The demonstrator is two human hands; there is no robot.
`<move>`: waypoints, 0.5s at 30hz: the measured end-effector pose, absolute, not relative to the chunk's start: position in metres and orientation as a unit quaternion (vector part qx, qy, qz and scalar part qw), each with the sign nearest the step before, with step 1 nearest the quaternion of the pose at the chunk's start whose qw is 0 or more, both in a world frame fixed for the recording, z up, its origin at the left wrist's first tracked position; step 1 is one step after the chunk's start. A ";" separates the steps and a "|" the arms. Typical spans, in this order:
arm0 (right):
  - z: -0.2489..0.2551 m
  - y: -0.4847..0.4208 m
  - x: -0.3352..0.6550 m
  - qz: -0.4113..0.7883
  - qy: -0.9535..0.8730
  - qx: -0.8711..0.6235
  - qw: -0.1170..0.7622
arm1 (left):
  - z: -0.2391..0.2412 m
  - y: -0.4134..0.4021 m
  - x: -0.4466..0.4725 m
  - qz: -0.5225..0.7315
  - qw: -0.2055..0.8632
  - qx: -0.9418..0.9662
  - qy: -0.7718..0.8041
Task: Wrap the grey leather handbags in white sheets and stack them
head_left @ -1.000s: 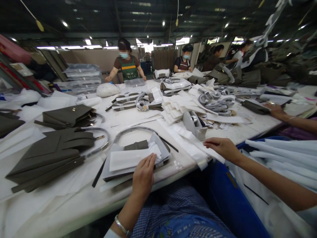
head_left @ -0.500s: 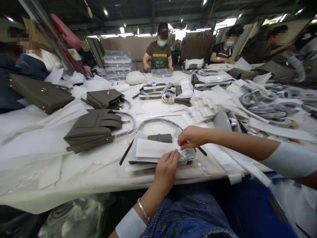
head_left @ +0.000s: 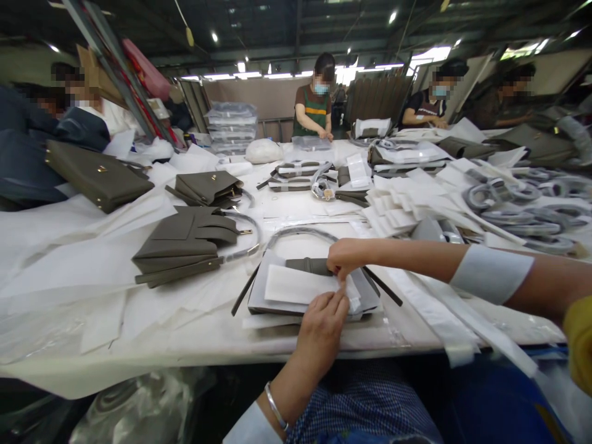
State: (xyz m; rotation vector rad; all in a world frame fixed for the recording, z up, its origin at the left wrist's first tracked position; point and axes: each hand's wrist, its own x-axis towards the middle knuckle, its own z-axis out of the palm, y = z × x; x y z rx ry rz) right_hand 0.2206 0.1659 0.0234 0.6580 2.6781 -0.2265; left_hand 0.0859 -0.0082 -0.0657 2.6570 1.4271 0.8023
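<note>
A flat grey bag piece (head_left: 370, 295) lies near the table's front edge, with a white paper sheet (head_left: 296, 285) on top of it. My left hand (head_left: 324, 320) rests on the near right corner of the sheet, fingers bent and pressed on the paper. My right hand (head_left: 345, 257) reaches in from the right and pinches the same corner of the sheet, just above my left fingers. A dark grey strap piece (head_left: 308, 265) lies right behind the sheet. A grey curved handle (head_left: 298, 233) arcs behind that.
Olive-grey handbags (head_left: 185, 243) (head_left: 208, 187) (head_left: 95, 176) lie to the left on white paper. Stacks of white paper pieces (head_left: 393, 206) and grey wrapped handles (head_left: 509, 200) cover the right. White strips (head_left: 444, 320) hang over the front edge. Several other people work around the table's far and left sides.
My right hand left the white strips at the right and came onto the sheet's corner beside my left hand. The view swung left, and my left hand stayed on the sheet.
</note>
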 end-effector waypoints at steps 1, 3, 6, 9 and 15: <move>0.022 0.170 0.221 -0.086 0.952 0.230 0.181 | -0.065 -0.008 0.086 0.260 0.019 0.850 0.457; 0.020 0.177 0.223 -0.101 0.955 0.226 0.164 | -0.067 -0.008 0.086 0.272 0.031 0.846 0.458; 0.015 0.186 0.228 -0.135 0.954 0.231 0.136 | -0.073 -0.009 0.087 0.291 0.026 0.841 0.456; 0.008 0.195 0.233 -0.184 0.945 0.241 0.119 | -0.078 -0.009 0.088 0.299 0.010 0.840 0.453; -0.010 0.218 0.239 -0.261 0.924 0.249 0.129 | -0.081 -0.009 0.090 0.305 -0.010 0.835 0.459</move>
